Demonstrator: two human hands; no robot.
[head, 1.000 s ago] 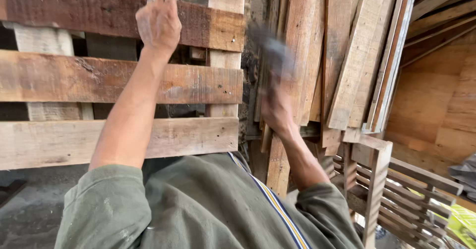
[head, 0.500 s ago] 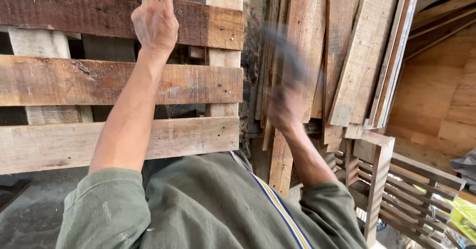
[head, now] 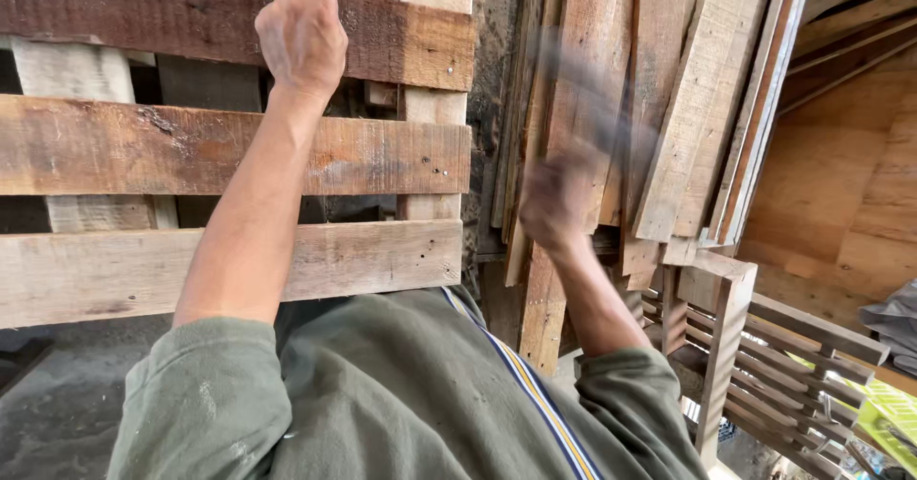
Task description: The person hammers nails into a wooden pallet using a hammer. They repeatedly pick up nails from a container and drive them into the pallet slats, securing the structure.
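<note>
A person in a green work shirt (head: 401, 404) stands against an upright wooden pallet (head: 229, 146), whose three weathered slats run across the left half of the frame. The left hand (head: 304, 36), at upper centre-left, lies flat against the dark top slat (head: 191, 7), fingers stretched upward past the frame edge, pressing on the wood rather than closed around anything. The right hand (head: 554, 198), in the middle of the frame, is clenched around the handle of a hammer (head: 583, 88), which shows only as a grey smear rising toward the top edge; the blur is too heavy to make out the head of the tool or its exact tilt. A second earlier the same fist and tool were blurred lower and nearer the pallet's right-hand upright (head: 435, 107); half a second ago the streak slanted across the leaning planks (head: 688, 107), and now the hand sits slightly higher and farther right, the tool raised. The left hand has barely shifted on the slat throughout. Judging from this, the hammering is mid-swing, with the pallet braced and the blows repeating near its right edge. More pallets (head: 783, 365) lie stacked at lower right, beside a plywood wall (head: 841, 184).
</note>
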